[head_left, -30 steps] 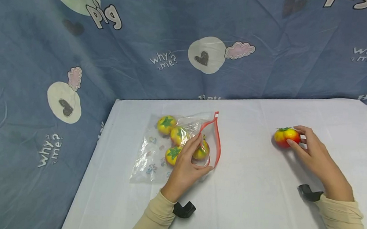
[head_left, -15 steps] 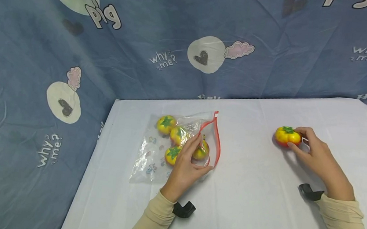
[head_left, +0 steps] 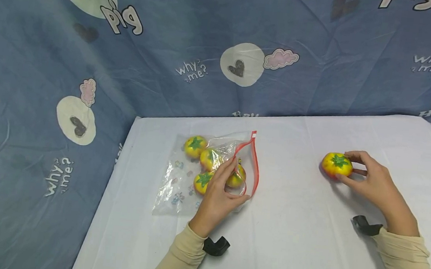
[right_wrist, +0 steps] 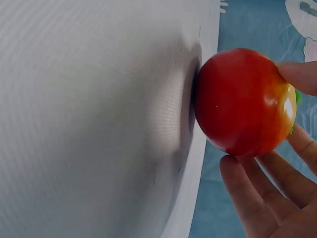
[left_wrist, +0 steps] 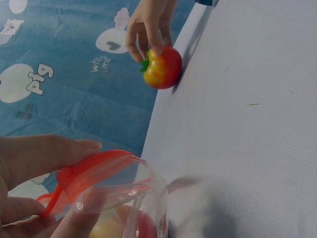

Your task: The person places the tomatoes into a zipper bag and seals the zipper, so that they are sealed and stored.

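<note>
At the right of the head view, a toy tomato (head_left: 337,165), yellow around its green leafy top and red below, sits on the white table. My right hand (head_left: 376,186) holds it between thumb and fingers; the right wrist view shows the thumb on one side and fingertips against the other. Left of the middle lies a clear zip bag (head_left: 179,191) with a red zip edge. My left hand (head_left: 219,195) grips the bag at its mouth, which gapes toward the right. Several similar toy tomatoes (head_left: 195,146) are inside the bag, some partly covered by the hand.
A white cloth (head_left: 286,245) covers the table. Behind and to the left hangs a blue printed curtain (head_left: 171,30). Black wrist mounts (head_left: 216,246) stick out beside both sleeves.
The toy tomato has turned in my right hand, so its green top now faces up toward the head camera. My left hand and the bag have stayed in place.
</note>
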The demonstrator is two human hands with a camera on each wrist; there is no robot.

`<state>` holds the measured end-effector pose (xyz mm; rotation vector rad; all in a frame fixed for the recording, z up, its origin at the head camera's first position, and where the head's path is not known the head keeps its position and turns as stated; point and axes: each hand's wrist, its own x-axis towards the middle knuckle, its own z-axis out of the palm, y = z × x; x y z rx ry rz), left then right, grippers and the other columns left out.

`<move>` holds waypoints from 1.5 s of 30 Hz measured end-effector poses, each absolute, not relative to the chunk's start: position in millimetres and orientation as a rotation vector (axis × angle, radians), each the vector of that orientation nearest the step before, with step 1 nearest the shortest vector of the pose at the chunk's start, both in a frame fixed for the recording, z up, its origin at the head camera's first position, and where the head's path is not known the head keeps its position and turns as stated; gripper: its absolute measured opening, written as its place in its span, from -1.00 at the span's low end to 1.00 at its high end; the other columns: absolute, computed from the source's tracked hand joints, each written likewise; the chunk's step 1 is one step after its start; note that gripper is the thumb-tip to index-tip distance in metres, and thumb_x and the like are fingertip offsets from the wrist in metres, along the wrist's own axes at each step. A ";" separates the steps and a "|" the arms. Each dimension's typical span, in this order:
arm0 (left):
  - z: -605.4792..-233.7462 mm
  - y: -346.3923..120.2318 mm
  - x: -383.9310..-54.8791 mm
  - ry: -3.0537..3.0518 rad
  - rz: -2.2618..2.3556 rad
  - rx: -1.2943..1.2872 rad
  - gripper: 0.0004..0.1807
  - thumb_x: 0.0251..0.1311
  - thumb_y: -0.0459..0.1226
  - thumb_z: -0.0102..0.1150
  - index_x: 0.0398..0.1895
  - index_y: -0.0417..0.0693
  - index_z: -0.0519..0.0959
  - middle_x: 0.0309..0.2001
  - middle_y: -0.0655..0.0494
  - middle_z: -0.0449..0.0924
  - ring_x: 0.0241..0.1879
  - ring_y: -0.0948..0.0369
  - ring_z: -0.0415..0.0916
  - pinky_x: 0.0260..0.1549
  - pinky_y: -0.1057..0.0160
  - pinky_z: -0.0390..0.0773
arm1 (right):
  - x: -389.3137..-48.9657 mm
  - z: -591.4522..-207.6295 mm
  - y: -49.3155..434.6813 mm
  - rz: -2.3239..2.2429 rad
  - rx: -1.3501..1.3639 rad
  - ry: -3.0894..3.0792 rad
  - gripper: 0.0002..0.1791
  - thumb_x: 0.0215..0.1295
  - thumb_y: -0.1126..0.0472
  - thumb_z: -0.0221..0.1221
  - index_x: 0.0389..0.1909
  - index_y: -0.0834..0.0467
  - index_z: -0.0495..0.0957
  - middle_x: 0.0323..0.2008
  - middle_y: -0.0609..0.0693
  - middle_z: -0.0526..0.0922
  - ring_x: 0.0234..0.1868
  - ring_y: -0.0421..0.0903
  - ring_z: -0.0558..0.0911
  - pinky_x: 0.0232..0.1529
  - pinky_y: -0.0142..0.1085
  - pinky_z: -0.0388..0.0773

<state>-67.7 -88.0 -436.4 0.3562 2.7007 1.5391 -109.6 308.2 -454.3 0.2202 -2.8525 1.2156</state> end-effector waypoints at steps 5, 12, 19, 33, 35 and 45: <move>-436.5 -88.2 -67.7 2.700 1.536 0.355 0.08 -0.06 -0.41 0.62 0.58 -0.15 0.24 0.57 0.04 0.20 0.53 0.10 0.25 -0.11 0.21 0.79 | -108.4 -452.4 309.9 1.233 0.192 -2.856 -0.27 0.08 0.33 0.52 0.30 0.35 0.48 0.24 0.38 0.55 0.11 -0.50 0.44 -0.10 -0.95 0.32; -436.1 -88.5 -67.3 2.693 1.558 0.369 0.09 -0.06 -0.41 0.62 0.59 -0.12 0.23 0.57 0.02 0.19 0.52 0.07 0.26 -0.14 0.21 0.80 | -108.8 -452.0 313.3 1.237 0.223 -2.850 -0.28 0.05 0.36 0.53 0.28 0.35 0.52 0.23 0.38 0.57 0.02 -0.83 0.23 -0.11 -0.94 0.34; -436.2 -88.3 -67.3 2.692 1.574 0.378 0.09 -0.07 -0.42 0.62 0.58 -0.16 0.24 0.57 -0.01 0.20 0.52 0.04 0.27 -0.15 0.17 0.80 | -109.2 -452.6 312.5 1.242 0.227 -2.867 -0.26 0.07 0.34 0.54 0.30 0.35 0.50 0.26 0.38 0.56 0.03 -0.82 0.22 -0.10 -0.94 0.32; -436.5 -87.8 -67.9 2.692 1.581 0.389 0.09 -0.07 -0.43 0.62 0.59 -0.13 0.24 0.56 -0.03 0.20 0.52 0.03 0.27 -0.17 0.18 0.80 | -107.5 -451.6 300.8 1.293 0.268 -2.827 -0.29 0.07 0.34 0.53 0.28 0.31 0.53 0.24 0.33 0.58 0.05 -0.80 0.28 -0.07 -0.92 0.36; -436.3 -87.8 -67.7 2.693 1.576 0.388 0.09 -0.07 -0.43 0.61 0.59 -0.13 0.24 0.56 -0.03 0.20 0.52 0.02 0.28 -0.16 0.17 0.80 | -107.2 -452.4 298.1 1.305 0.292 -2.813 -0.30 0.07 0.35 0.53 0.28 0.32 0.53 0.23 0.34 0.58 0.06 -0.80 0.28 -0.06 -0.92 0.36; -434.9 -88.6 -66.5 2.698 1.560 0.385 0.08 -0.06 -0.43 0.62 0.58 -0.17 0.24 0.57 -0.03 0.19 0.51 0.02 0.28 -0.14 0.17 0.80 | -107.2 -455.5 272.2 1.310 0.455 -2.740 -0.32 0.05 0.40 0.52 0.26 0.28 0.56 0.21 0.27 0.62 0.13 -0.77 0.32 0.02 -0.88 0.38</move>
